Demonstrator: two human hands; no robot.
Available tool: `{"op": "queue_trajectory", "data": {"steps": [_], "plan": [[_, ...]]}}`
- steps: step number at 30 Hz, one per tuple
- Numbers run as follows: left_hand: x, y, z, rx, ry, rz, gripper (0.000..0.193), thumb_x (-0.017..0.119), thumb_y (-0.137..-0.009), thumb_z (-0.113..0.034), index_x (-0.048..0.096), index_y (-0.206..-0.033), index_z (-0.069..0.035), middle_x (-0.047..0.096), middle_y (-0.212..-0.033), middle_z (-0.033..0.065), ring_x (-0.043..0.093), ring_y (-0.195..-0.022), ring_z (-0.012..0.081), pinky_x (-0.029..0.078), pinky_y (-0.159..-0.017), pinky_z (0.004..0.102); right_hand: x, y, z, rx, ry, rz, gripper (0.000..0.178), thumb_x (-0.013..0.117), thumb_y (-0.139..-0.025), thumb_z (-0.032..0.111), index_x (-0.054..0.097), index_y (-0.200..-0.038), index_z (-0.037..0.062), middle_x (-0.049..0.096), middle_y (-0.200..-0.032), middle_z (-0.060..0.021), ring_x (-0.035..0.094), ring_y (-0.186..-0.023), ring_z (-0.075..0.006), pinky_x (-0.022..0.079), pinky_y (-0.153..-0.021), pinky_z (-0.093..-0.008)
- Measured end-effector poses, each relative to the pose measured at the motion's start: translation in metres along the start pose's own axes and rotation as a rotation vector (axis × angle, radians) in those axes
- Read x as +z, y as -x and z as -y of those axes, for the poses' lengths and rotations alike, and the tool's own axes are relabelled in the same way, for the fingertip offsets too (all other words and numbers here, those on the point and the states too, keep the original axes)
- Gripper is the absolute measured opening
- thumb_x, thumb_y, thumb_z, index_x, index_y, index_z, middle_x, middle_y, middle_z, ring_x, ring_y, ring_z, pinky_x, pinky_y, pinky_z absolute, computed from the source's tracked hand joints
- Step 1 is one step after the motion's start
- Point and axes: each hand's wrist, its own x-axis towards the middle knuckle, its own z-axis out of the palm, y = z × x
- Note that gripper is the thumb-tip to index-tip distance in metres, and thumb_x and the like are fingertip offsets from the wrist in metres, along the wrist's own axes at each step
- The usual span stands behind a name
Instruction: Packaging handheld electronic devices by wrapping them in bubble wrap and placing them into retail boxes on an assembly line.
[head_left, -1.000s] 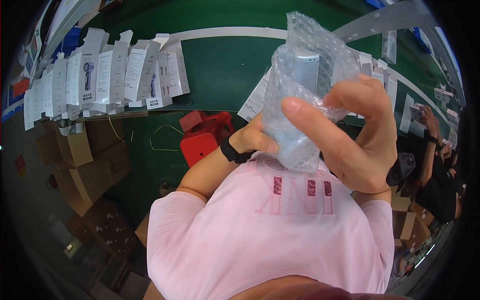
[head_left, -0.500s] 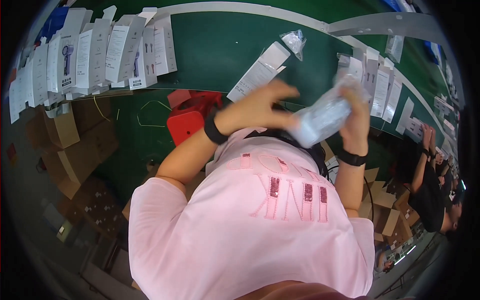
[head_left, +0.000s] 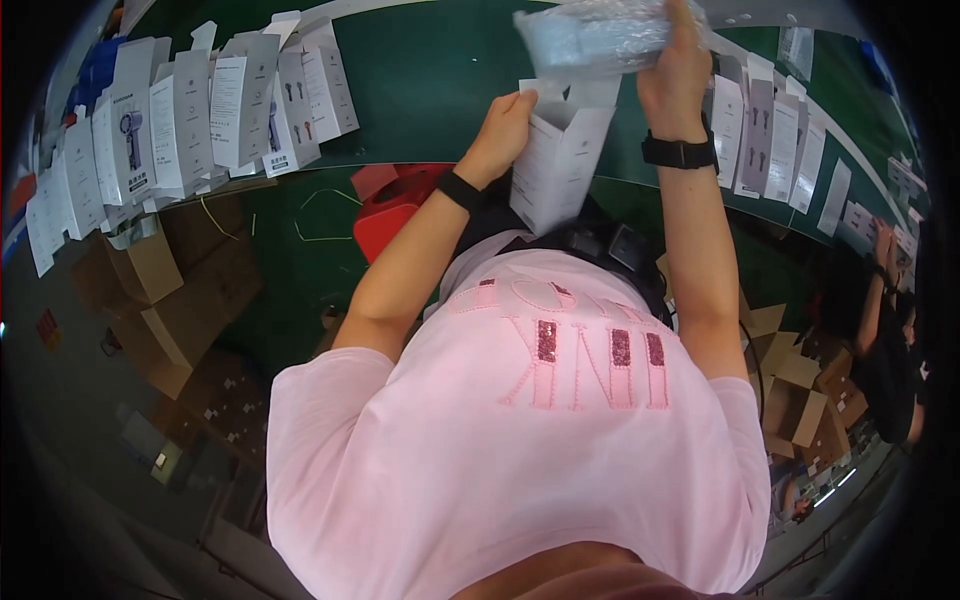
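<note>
The left hand (head_left: 505, 125) pinches the open flap of the white box (head_left: 555, 165); the right hand (head_left: 678, 65) grips the bubble-wrapped item (head_left: 595, 35) just above. Keeping the mouth wide should ease aligned entry.

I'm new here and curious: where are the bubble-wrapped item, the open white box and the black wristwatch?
bubble-wrapped item (head_left: 590, 35), head view, wrap's middle.
open white box (head_left: 555, 170), head view, front panel.
black wristwatch (head_left: 678, 152), head view, its band.

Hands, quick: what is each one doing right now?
Left hand: closed on the open white carton.
Right hand: closed on the bubble-wrapped item.
</note>
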Motion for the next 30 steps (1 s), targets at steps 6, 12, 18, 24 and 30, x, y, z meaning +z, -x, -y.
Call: {"op": "queue_trajectory", "data": {"steps": [6, 12, 18, 24, 30], "plan": [[-0.011, 0.032, -0.064, -0.254, 0.399, -0.027, 0.036, 0.043, -0.100, -0.025, 0.062, -0.109, 0.003, 0.067, -0.091, 0.0106, 0.063, -0.077, 0.0175, 0.050, -0.070, 0.0307, 0.028, 0.013, 0.041, 0.017, 0.411, 0.364, 0.016, 0.059, -0.096, 0.020, 0.060, -0.104, 0.0058, 0.060, -0.088, 0.0011, 0.058, -0.078, -0.0093, 0.046, -0.067, -0.0241], [-0.010, 0.048, -0.086, -0.189, 0.389, 0.061, 0.037, 0.041, -0.100, -0.025, 0.061, -0.112, 0.003, 0.067, -0.096, 0.0109, 0.065, -0.079, 0.0183, 0.051, -0.072, 0.0297, 0.012, 0.030, -0.011, 0.292, 0.862, 0.568, 0.024, 0.058, -0.097, 0.025, 0.067, -0.105, 0.0045, 0.064, -0.104, -0.0050, 0.061, -0.092, -0.0160, 0.048, -0.083, -0.0292], [-0.041, 0.052, -0.041, -0.143, 0.346, 0.244, 0.050, 0.038, -0.104, -0.040, 0.063, -0.113, 0.003, 0.067, -0.100, 0.0087, 0.063, -0.084, 0.0140, 0.049, -0.078, 0.0283, -0.001, 0.058, 0.011, 0.039, 1.205, 1.184, 0.031, 0.058, -0.095, 0.023, 0.063, -0.107, -0.0055, 0.067, -0.095, -0.0087, 0.062, -0.086, -0.0213, 0.048, -0.080, -0.0320], [-0.058, 0.058, -0.041, 0.058, 0.246, -0.078, 0.061, 0.031, -0.104, -0.047, 0.064, -0.109, 0.003, 0.068, -0.098, 0.0098, 0.063, -0.084, 0.0126, 0.050, -0.078, 0.0269, -0.007, -0.027, -0.009, 0.123, 1.148, 0.926, 0.033, 0.069, -0.088, 0.022, 0.063, -0.113, 0.0001, 0.070, -0.095, -0.0171, 0.066, -0.084, -0.0245, 0.052, -0.078, -0.0335], [-0.072, 0.058, -0.067, 0.151, 0.067, -0.184, 0.056, 0.040, -0.102, -0.049, 0.055, -0.120, 0.001, 0.065, -0.100, 0.0096, 0.060, -0.087, 0.0124, 0.047, -0.079, 0.0262, -0.095, -0.063, -0.113, -0.326, 1.732, 0.718, 0.047, 0.074, -0.082, 0.029, 0.059, -0.121, 0.0077, 0.065, -0.098, -0.0170, 0.067, -0.088, -0.0331, 0.054, -0.075, -0.0402]]}}
